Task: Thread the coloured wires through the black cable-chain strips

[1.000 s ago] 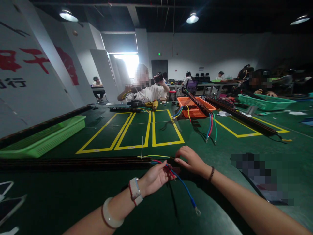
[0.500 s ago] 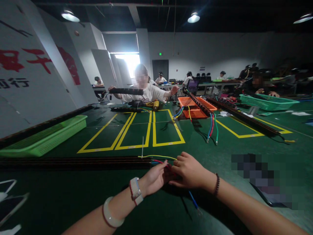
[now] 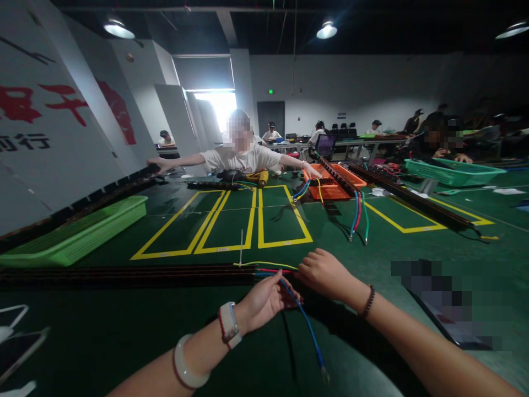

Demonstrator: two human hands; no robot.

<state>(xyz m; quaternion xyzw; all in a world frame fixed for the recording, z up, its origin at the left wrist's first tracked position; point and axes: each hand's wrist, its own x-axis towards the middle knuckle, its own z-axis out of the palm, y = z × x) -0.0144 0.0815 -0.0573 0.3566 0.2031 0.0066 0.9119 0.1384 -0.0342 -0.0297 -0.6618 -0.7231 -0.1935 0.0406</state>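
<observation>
A long dark wiring bundle (image 3: pixel 165 275) lies along the table at left, with coloured wires coming out of its right end. My left hand (image 3: pixel 268 300) is closed around a blue wire (image 3: pixel 305 317), thumb on top; the lugged end hangs toward me over the fingers. Just right of it, my right hand (image 3: pixel 326 275) has its fingers closed on a red wire (image 3: pixel 288 271) pulled to the right. A thin yellow wire (image 3: pixel 268 263) also runs up to the right fingers; whether it is gripped is hidden. An upright white cable tie (image 3: pixel 241 248) stands at the bundle's end.
A green basket (image 3: pixel 103 231) with a dark strip across it stands at left. Yellow taped rectangles (image 3: pixel 285 243) mark the table. Across it, a person (image 3: pixel 243 157) reaches toward an orange basket (image 3: pixel 333 190). A blurred-out dark device (image 3: pixel 446 328) lies at right.
My right hand has moved slightly up and right, away from my left. The blue wire now shows across my left fingers. The person opposite has put the dark strip down and spread both arms.
</observation>
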